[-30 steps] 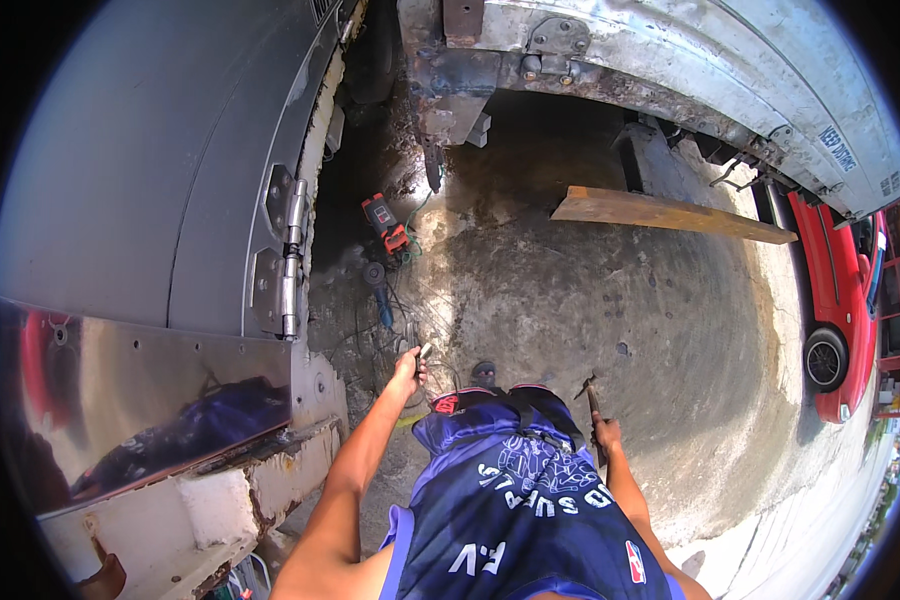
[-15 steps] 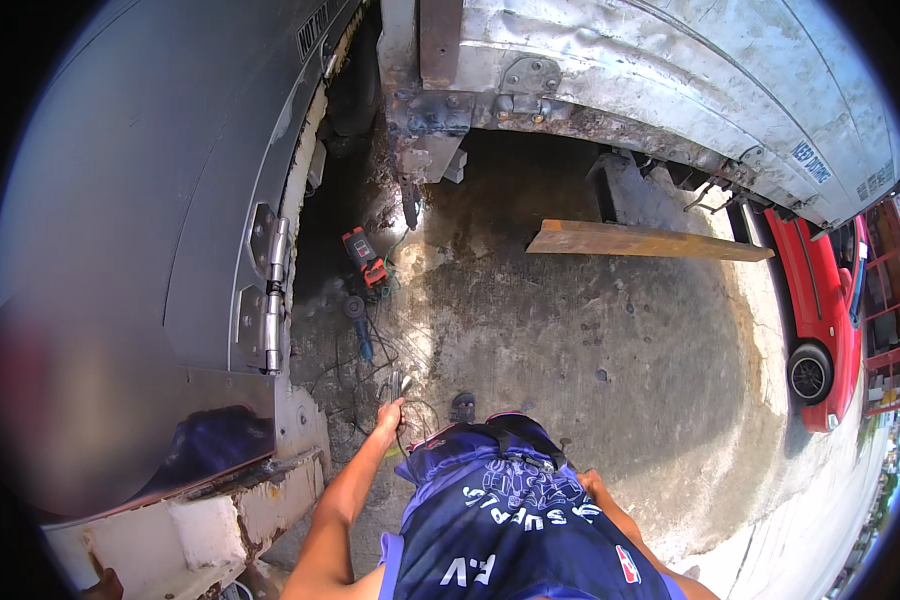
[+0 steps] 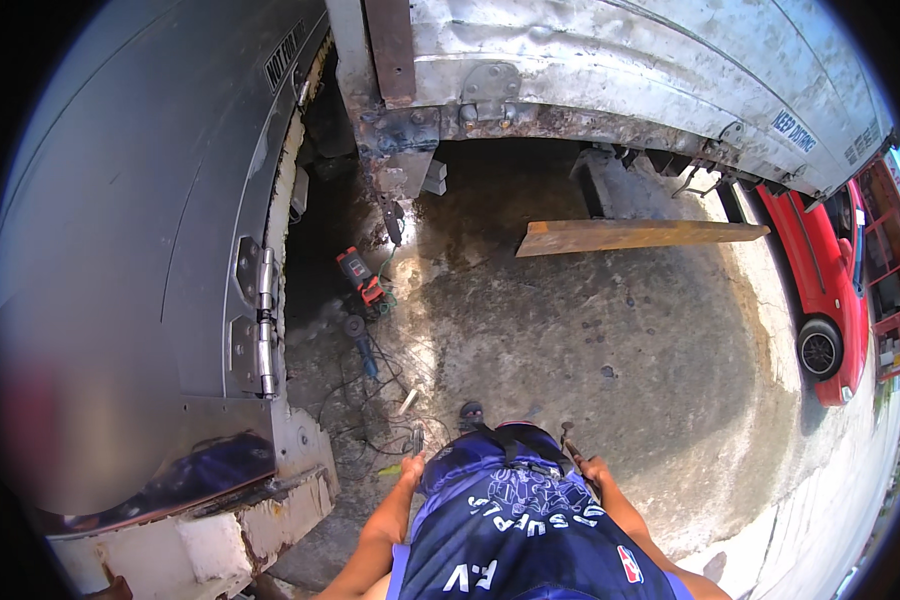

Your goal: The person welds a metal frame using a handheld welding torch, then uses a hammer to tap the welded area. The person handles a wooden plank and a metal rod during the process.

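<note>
My left hand (image 3: 412, 470) is closed low beside my left hip, around a short grey metal piece (image 3: 417, 436) whose kind I cannot make out. On my other side, my right hand (image 3: 594, 468) is closed around a thin tool with a small dark head, which looks like a small hammer (image 3: 569, 440). Just ahead of my left hand, a pale stick (image 3: 408, 402) lies on the concrete among dark cables. Beyond it rests a blue angle grinder (image 3: 367, 358), touched by neither hand.
A red and grey boxy machine (image 3: 358, 277) with a green cable sits farther off. A grey panel with hinges (image 3: 265, 340) stands at left, a rusty-edged white truck body (image 3: 610, 70) ahead. A long wooden plank (image 3: 640, 236) spans the right middle; a red car (image 3: 810, 280) is parked beyond.
My left hand has drawn back toward my body with the grey piece, leaving the pale stick on the ground. My right hand has come forward, bringing the hammer-like tool into view.
</note>
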Motion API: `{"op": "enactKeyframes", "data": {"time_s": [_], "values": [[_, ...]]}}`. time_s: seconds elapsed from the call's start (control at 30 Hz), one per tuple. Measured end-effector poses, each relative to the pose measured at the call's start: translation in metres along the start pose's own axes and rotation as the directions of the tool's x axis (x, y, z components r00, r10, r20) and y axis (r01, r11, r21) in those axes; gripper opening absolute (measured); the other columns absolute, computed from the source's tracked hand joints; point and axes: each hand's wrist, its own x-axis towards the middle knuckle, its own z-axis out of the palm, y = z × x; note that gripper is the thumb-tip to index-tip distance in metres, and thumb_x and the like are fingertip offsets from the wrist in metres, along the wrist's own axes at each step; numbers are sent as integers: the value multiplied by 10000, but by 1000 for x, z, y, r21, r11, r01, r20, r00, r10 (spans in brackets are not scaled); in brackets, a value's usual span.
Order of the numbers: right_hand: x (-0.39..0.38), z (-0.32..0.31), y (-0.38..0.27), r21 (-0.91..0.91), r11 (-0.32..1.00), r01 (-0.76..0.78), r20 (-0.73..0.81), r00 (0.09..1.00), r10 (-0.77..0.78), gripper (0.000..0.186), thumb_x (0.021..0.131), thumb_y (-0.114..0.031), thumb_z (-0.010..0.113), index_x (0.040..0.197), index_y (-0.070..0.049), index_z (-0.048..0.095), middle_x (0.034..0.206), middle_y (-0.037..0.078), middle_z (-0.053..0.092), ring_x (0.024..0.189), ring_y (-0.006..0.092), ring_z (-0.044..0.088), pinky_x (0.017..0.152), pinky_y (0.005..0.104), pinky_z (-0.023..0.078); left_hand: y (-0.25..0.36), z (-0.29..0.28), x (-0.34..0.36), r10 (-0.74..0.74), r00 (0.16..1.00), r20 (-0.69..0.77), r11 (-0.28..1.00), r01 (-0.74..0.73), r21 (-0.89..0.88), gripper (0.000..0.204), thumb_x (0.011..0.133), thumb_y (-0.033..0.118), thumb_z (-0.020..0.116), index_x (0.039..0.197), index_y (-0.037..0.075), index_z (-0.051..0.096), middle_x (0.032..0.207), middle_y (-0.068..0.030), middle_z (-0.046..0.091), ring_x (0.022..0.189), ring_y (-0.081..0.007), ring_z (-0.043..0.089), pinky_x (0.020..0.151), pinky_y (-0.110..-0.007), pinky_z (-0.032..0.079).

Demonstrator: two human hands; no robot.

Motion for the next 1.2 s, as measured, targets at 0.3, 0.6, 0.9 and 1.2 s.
{"op": "enactKeyframes", "data": {"time_s": [0.3, 0.6, 0.9, 1.2], "values": [[-23, 10, -4, 12, 1000, 6, -32, 999, -5, 676, 916, -561, 697, 911, 114, 735, 862, 238, 754, 797, 310, 771, 736, 425, 568, -4, -17, -16, 132, 990, -51, 988, -128, 85, 618, 887, 418, 755, 1326, -6, 656, 1248, -276, 696, 1224, -384, 651, 1026, -433, 490], [9, 61, 43, 28, 999, 19, 27, 999, -20, 755, 865, -550, 735, 1166, 141, 693, 1206, 344, 687, 1185, 395, 686, 964, 455, 539, 1, -29, 8, 155, 986, -69, 972, -139, 191, 730, 898, 445, 734, 1429, -25, 557, 1359, -279, 637, 1283, -394, 611, 1064, -429, 475], [-1, 53, 60, 184, 977, -112, 102, 990, 94, 822, 880, -639, 667, 1156, 135, 696, 1166, 323, 709, 1172, 419, 685, 979, 473, 528, 33, 1, 24, 172, 985, 31, 953, -174, 247, 742, 903, 470, 717, 1426, -33, 562, 1339, -281, 643, 1289, -405, 599, 1080, -432, 450], [3, 63, 128, 294, 941, -168, 114, 984, 139, 771, 875, -533, 718, 1197, 165, 662, 1251, 324, 681, 1199, 394, 675, 951, 471, 535, 74, 42, -4, 125, 975, 186, 881, -195, 432, 572, 927, 476, 681, 1270, 18, 677, 1152, -273, 717, 1152, -430, 666, 989, -481, 498]]}}
